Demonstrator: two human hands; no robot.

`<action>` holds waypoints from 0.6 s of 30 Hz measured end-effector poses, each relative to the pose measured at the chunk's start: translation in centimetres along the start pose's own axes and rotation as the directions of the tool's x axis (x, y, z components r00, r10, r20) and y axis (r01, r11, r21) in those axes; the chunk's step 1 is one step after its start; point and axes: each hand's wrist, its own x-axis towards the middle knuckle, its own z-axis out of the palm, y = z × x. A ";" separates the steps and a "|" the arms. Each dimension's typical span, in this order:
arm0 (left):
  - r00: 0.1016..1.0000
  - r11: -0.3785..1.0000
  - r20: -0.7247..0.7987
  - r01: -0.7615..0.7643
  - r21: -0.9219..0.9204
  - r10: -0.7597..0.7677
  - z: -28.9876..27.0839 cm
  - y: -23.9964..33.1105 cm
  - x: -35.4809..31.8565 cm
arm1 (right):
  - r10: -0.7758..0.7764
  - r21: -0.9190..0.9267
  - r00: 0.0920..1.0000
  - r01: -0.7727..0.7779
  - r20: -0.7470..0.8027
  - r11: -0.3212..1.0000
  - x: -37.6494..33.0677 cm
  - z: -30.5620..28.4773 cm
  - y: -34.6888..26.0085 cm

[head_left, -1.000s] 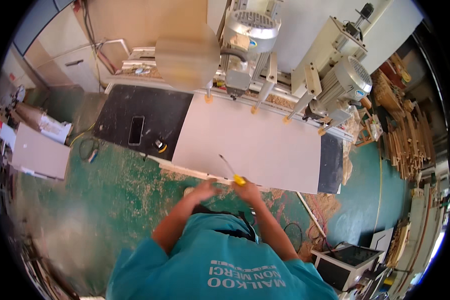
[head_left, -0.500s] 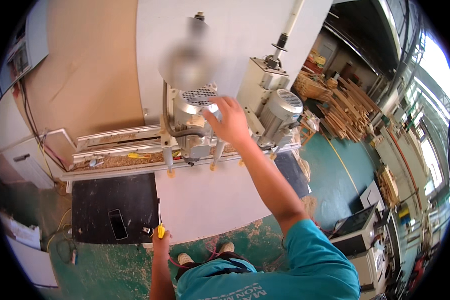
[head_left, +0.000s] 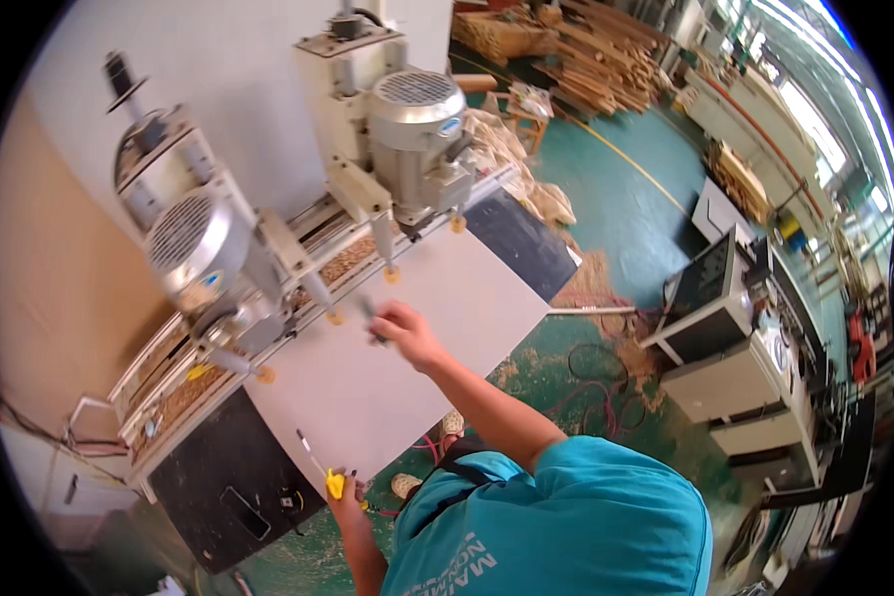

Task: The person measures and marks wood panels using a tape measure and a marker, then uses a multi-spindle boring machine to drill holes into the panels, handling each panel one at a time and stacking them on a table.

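Head view shows your left grip [head_left: 347, 495] closed round a yellow-handled screwdriver with a slim metal shaft [head_left: 334, 485], at the near left corner of a flat, pale rectangular panel [head_left: 472, 303]. The shaft points up and leftward over the panel, near its left edge. Your right grip [head_left: 407, 336] is above the panel's middle, fingers curled round a small, dark, slim object [head_left: 371, 309], too blurred to identify. The panel lies across a black-topped counter [head_left: 204, 467], below the machine's amber round-tipped metal rods [head_left: 391, 275] and two silver, grille-topped motors [head_left: 417, 124]. On the counter's left end you have a black rectangular phone [head_left: 245, 513] beside a small black-and-yellow device [head_left: 291, 499]
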 end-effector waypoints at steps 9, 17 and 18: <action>0.995 0.973 -0.081 0.078 0.215 -0.062 3.8 1.4 0.4 | 0.497 0.216 0.772 -0.448 -0.397 0.867 7.2 -22.6 15.7; 0.989 0.890 -0.117 0.130 0.438 -0.087 10.7 3.4 1.4 | 0.404 -0.125 0.692 -0.578 -0.598 0.806 22.8 -30.9 14.0; 0.991 0.890 -0.108 0.123 0.440 -0.083 11.7 3.8 1.3 | 0.469 -0.099 0.663 -0.631 -0.583 0.770 24.0 -31.1 13.9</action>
